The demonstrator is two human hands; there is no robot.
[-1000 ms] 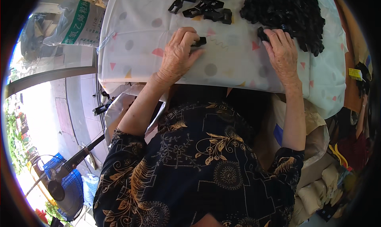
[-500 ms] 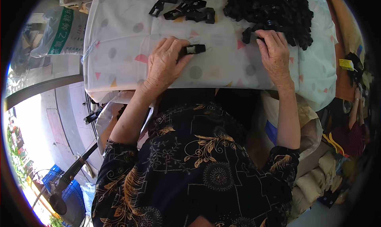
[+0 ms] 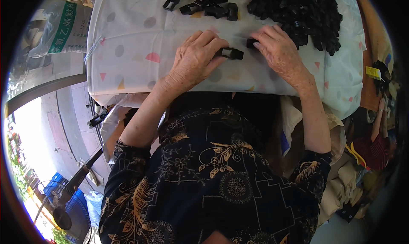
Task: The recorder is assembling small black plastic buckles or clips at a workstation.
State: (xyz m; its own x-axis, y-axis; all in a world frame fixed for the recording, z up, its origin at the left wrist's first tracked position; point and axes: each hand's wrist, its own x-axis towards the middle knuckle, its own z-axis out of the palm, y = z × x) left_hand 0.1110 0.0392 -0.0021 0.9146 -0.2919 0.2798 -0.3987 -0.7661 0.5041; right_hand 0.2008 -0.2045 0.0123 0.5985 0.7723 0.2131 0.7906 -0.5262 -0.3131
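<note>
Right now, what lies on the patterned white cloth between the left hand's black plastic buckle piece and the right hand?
In the head view, only bare patterned white cloth lies between the black plastic buckle piece at the left hand and the right hand, which covers a second black piece.

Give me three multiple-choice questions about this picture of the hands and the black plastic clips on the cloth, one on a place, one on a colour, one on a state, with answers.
1. Where does the big heap of clips lie?
A. on the cloth beyond the right hand
B. on the floor by the fan
C. in the person's lap

2. What colour is the clip at the left hand?
A. white
B. black
C. red

3. How does the right hand stand?
A. raised clear above the table
B. palm down on the cloth, fingertips at a small black piece
C. resting on the patterned blouse

Answers: 1 A, the heap sits at the far right of the cloth, just past that hand. 2 B, it shows dark black against the pale cloth. 3 B, the hand lies flat with its fingers over the piece.
</note>
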